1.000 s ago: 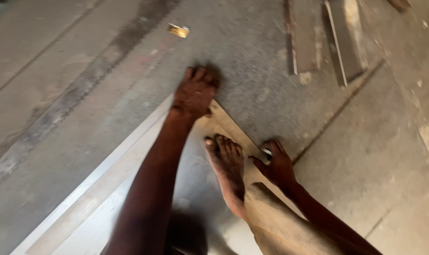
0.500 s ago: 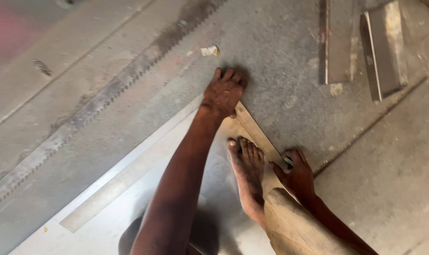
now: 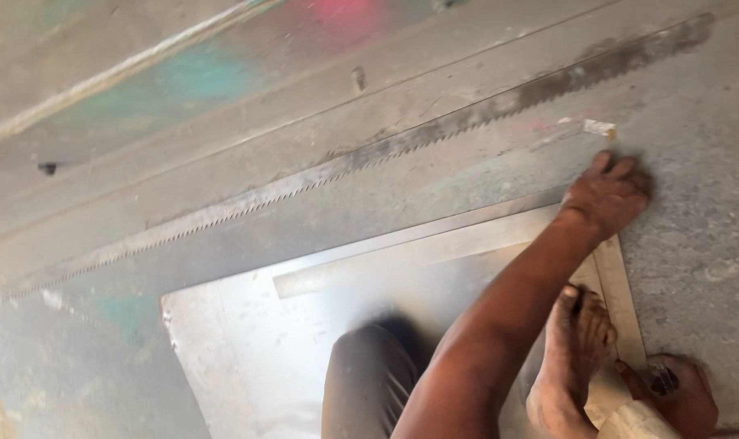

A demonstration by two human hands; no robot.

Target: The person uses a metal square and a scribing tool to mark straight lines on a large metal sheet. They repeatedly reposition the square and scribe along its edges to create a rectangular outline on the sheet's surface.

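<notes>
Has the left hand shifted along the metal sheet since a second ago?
No. The left hand still presses at the far corner of the metal sheet, at the square; only the camera view swung.

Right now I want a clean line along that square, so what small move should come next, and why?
Probably draw the right hand along the edge of the square toward the left hand. The left hand presses the far corner flat, a bare foot pins the square on the metal sheet, and the right hand holds a small dark tool, too small to identify, at the near end.
</notes>
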